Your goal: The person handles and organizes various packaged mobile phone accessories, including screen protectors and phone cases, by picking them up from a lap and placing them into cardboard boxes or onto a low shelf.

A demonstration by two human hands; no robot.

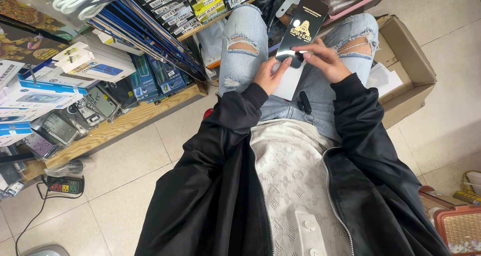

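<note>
Holding one black flat package (pixel 302 30) | left hand (pixel 269 75) fingers clamped on it | right hand (pixel 326 60) fingers clamped too | one white sheet (pixel 288 83) beneath

- The black package (pixel 302 31) covers the left hand's (pixel 270 75) fingertips.
- The white card (pixel 289 80) is half hidden under both hands.
- The cardboard box (pixel 408 68) hides its contents behind the knee.

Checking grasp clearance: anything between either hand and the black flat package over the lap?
Nothing visible. The left hand and right hand both already touch the black package directly, fingers at its lower end; a white sheet lies beneath it.
</note>
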